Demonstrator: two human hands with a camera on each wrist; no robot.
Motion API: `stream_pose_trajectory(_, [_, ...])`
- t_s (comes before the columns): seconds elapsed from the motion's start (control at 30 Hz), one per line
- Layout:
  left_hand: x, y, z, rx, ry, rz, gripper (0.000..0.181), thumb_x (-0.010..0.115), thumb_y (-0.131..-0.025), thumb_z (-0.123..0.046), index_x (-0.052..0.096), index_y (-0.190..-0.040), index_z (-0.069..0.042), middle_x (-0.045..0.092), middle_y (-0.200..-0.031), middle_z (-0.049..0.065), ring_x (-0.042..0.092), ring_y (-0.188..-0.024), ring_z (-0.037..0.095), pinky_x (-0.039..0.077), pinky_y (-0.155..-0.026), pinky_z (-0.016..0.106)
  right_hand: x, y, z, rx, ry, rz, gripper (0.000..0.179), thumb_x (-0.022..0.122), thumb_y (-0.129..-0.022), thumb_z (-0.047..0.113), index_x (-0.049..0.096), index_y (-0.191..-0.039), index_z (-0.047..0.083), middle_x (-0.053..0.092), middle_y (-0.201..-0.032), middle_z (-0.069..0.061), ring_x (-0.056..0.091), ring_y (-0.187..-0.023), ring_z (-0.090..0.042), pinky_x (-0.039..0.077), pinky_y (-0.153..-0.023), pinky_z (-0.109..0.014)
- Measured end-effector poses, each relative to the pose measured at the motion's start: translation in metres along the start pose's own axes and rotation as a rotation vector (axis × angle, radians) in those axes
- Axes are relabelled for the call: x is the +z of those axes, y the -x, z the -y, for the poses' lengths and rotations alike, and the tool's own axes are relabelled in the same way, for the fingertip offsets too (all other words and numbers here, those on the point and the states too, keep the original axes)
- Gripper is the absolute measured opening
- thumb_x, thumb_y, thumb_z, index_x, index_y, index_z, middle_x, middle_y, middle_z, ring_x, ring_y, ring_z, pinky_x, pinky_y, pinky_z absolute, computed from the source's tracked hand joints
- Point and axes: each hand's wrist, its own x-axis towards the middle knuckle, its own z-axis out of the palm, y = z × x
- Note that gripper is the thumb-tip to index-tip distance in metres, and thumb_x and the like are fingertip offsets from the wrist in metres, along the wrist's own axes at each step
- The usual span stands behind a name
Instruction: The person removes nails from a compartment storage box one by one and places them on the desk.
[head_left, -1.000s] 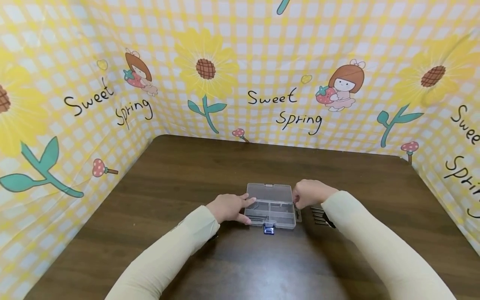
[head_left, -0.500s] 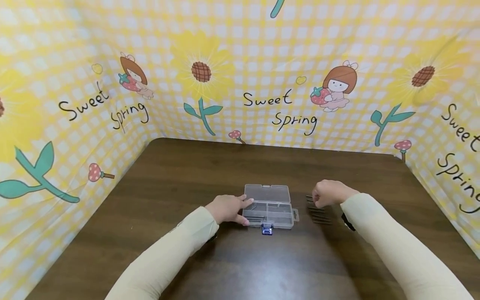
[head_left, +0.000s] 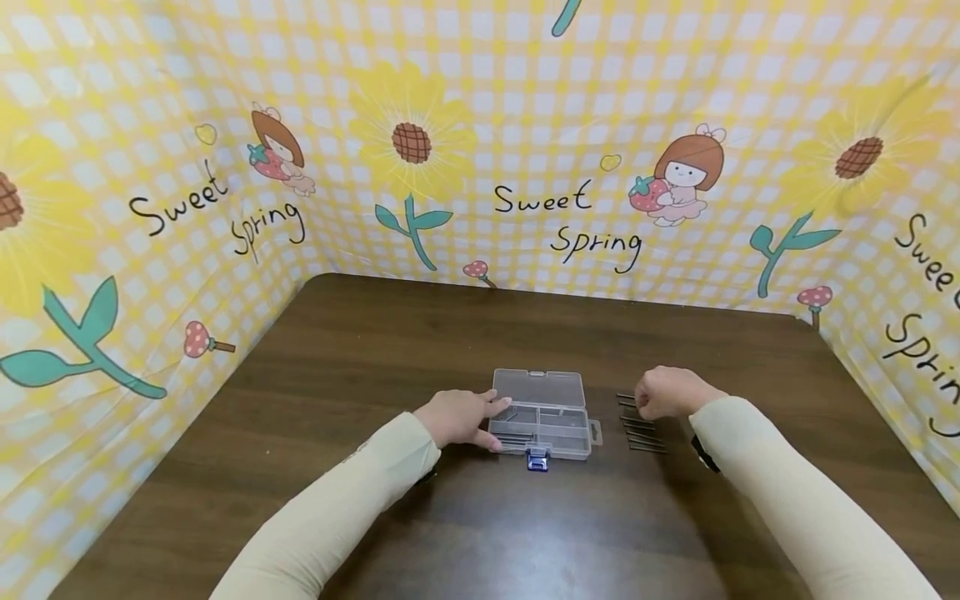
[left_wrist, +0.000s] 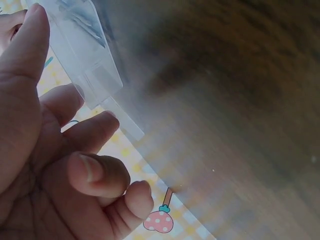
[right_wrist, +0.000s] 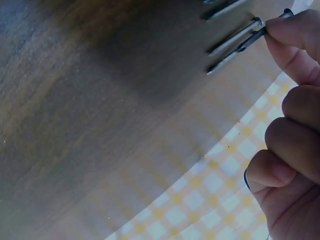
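Near wood: the dark brown worktop (head_left: 480, 533) stretches from the bottom of the head view up to the box, with a pale light reflection on it.
Clasp: blue, plastic, hanging open at the box front (head_left: 537, 461).
Box: a clear plastic rectangular box with compartments (head_left: 564, 455) stands in the middle of the worktop; grey nails (head_left: 515, 437) lie in its front left compartment.
Left hand: this hand (head_left: 455, 415) is at the left end of the box, thumb and forefinger spread apart and touching it.
Nail row: dark grey metal nails (head_left: 643, 437) lie side by side, to the right of the box; a strip of wood separates them from its hanging tab (head_left: 596, 432).
Right hand: over the far part of the row, this hand (head_left: 670, 392) has thumb and forefinger pinching one dark metal nail (right_wrist: 256, 37) near its head; whether its lower end touches another nail, I cannot tell.
Lid: transparent, folded back behind the box (head_left: 537, 387).
Far edge: well behind the lid, the worktop meets a yellow-and-white checked cloth (head_left: 450, 225).
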Motion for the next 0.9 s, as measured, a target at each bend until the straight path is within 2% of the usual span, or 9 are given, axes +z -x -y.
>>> stream_pose_trajectory(0.13, [0.002, 0.000, 0.001, -0.004, -0.009, 0.013, 0.077, 0.067, -0.081, -0.051, 0.039, -0.148, -0.026, 0.037, -0.151, 0.002, 0.048, -0.127, 0.025, 0.044, -0.095, 0.042, 0.005, 0.000, 0.001, -0.007, 0.015, -0.018, 0.032, 0.058, -0.073, 0.000, 0.041, -0.054, 0.020, 0.028, -0.054, 0.013, 0.025, -0.052, -0.006, 0.022, -0.050, -0.025])
stream_pose_trajectory(0.43, [0.000, -0.001, -0.002, -0.007, -0.020, 0.007, 0.077, 0.067, -0.081, -0.051, 0.039, -0.148, -0.025, 0.039, -0.150, 0.005, 0.049, -0.127, 0.026, 0.042, -0.097, 0.043, 0.012, 0.001, 0.002, -0.023, 0.056, -0.081, 0.038, 0.056, -0.073, -0.001, 0.033, -0.054, 0.022, 0.021, -0.056, 0.012, 0.020, -0.052, -0.006, 0.020, -0.050, -0.026])
stream_pose_trajectory(0.73, [0.000, -0.004, 0.001, -0.001, -0.059, 0.003, 0.078, 0.066, -0.081, -0.053, 0.038, -0.149, -0.026, 0.038, -0.150, 0.003, 0.051, -0.125, 0.025, 0.045, -0.093, 0.041, 0.011, -0.002, 0.004, -0.016, 0.103, -0.088, 0.043, 0.053, -0.074, -0.003, 0.024, -0.056, 0.023, 0.013, -0.059, 0.010, 0.012, -0.055, -0.008, 0.015, -0.051, -0.027])
stream_pose_trajectory(0.9, [0.001, -0.002, 0.000, 0.000, -0.046, 0.001, 0.078, 0.067, -0.080, -0.052, 0.039, -0.148, -0.026, 0.040, -0.150, 0.004, 0.054, -0.121, 0.026, 0.047, -0.089, 0.041, 0.013, -0.004, 0.006, -0.028, 0.123, -0.090, 0.042, 0.055, -0.073, -0.003, 0.027, -0.055, 0.023, 0.014, -0.058, 0.011, 0.014, -0.053, -0.007, 0.017, -0.049, -0.026])
